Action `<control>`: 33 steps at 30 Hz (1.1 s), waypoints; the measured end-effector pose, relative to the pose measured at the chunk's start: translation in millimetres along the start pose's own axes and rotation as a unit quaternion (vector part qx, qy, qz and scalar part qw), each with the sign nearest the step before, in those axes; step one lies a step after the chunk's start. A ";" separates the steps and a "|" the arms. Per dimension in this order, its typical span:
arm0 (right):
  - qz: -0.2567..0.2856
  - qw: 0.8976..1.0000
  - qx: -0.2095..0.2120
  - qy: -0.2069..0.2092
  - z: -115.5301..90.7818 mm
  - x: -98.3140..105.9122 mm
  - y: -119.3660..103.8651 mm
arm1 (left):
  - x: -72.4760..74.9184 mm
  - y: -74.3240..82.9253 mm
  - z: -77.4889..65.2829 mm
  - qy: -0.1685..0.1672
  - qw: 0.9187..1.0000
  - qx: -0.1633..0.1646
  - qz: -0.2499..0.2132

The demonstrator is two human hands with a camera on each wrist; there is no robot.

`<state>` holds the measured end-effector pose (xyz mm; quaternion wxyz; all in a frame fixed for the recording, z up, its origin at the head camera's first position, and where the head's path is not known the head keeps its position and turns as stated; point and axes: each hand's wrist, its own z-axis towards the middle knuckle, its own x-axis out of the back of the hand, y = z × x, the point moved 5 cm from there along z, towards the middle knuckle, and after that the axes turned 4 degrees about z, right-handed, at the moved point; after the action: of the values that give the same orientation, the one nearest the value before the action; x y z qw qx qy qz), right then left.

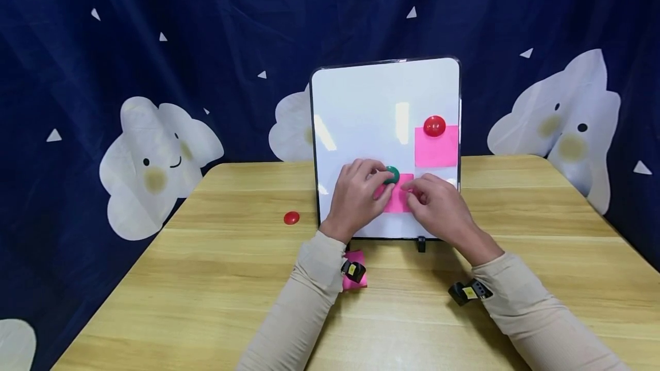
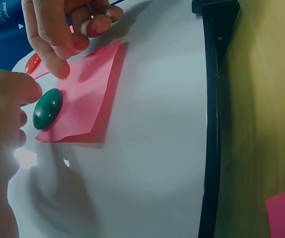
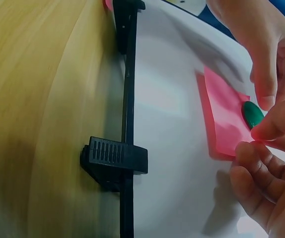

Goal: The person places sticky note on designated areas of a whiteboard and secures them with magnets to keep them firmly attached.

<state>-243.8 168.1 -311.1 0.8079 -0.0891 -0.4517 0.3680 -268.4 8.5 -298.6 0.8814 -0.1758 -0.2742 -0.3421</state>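
Observation:
A framed whiteboard (image 1: 356, 107) stands upright on the table. On its lower part lies a pink sticky note (image 1: 396, 202) with a round green magnet (image 2: 47, 109) over one edge. My left hand (image 1: 361, 190) has its curled fingertips at the magnet's rim, thumb and index finger bent about it. From the other side, my right hand (image 1: 438, 205) pinches the note's upper right corner between thumb and index finger; in the right wrist view the fingertips (image 3: 255, 136) hide that corner. The note's lower edge stands off the board and casts a shadow.
Higher on the right, a red magnet (image 1: 435, 126) holds another pink note (image 1: 435, 150). A loose red magnet (image 1: 291, 218) lies left of the board. More pink notes (image 1: 356, 279) lie in front, partly behind my left wrist. Black feet (image 3: 113, 157) clip the board's bottom edge.

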 end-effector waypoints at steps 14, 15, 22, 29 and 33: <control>0.011 1.000 -0.004 -0.028 -2.2 -6.4 -5.5 | 15.3 -7.3 -12.9 -0.015 1.000 -0.018 0.000; 0.011 0.999 -0.004 -0.031 -2.3 -6.9 -6.0 | 16.2 -8.4 -13.6 -0.016 1.000 -0.019 0.000; 0.033 0.998 -0.011 -0.044 -2.2 -7.1 -8.6 | 22.0 -16.2 -19.5 -0.026 0.999 -0.022 -0.011; 0.059 0.997 0.006 -0.052 -4.2 -12.9 -15.5 | 28.9 -26.9 -33.1 -0.026 0.998 -0.027 -0.045; 0.070 0.996 0.012 -0.059 -6.4 -18.7 -21.5 | 31.8 -32.3 -40.0 -0.026 0.997 -0.031 -0.064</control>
<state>-233.7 141.3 -316.9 0.7530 -0.0886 -0.4867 0.4339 -256.9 -50.3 -307.0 0.8442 -0.1944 -0.2972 -0.4016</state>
